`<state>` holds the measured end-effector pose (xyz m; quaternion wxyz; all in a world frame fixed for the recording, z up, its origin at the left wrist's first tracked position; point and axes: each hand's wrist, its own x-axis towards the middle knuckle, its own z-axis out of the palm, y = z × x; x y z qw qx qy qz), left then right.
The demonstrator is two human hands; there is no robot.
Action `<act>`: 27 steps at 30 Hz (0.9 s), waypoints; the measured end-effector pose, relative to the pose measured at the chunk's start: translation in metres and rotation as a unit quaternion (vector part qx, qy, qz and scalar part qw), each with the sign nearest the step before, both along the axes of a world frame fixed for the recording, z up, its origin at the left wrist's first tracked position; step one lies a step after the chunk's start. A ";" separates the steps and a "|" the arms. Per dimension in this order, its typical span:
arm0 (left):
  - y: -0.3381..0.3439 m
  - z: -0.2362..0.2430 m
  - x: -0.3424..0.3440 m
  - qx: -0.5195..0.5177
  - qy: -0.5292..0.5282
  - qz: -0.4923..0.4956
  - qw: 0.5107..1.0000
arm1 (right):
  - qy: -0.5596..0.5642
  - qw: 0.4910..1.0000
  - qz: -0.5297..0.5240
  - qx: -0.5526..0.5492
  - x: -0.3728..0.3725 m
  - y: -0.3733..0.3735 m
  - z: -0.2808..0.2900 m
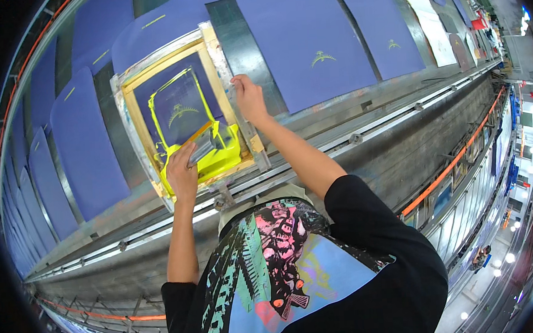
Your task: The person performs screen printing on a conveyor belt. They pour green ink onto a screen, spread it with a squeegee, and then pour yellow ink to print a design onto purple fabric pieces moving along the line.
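Note:
A wooden-edged screen printing frame (pixel 215 53) lies over a purple fabric panel on the long table in front of me. My left hand (pixel 182 170) is closed around the grip of a squeegee (pixel 204 148), tilted inside the frame near its close end. Bright yellow ink (pixel 222 162) is pooled about the squeegee and runs in thin lines up both sides of the mesh. A small crest-like design (pixel 182 112) shows in the mesh beyond the blade. My right hand (pixel 249 98) has its fingers curled at the frame's right edge; the fingertips are partly hidden.
Purple fabric panels (pixel 308 42) lie along the table to both sides, some bearing small yellow prints. A metal rail (pixel 355 139) with fittings edges the table close to my body. White and brown pieces (pixel 430 28) lie farther right. An orange bar (pixel 455 162) runs beyond my right arm.

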<state>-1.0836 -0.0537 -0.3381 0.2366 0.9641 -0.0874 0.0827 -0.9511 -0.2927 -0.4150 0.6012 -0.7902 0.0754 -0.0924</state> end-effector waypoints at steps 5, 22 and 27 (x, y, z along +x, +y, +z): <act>0.012 -0.002 -0.022 -0.030 -0.021 -0.022 0.999 | -0.006 0.996 -0.002 -0.086 0.010 -0.004 -0.021; 0.060 0.002 0.189 0.062 0.172 0.058 0.981 | 0.055 0.997 0.005 -0.046 0.005 0.008 -0.004; 0.032 -0.003 0.187 0.144 0.072 0.038 0.986 | 0.061 0.997 -0.003 -0.045 0.010 0.005 -0.004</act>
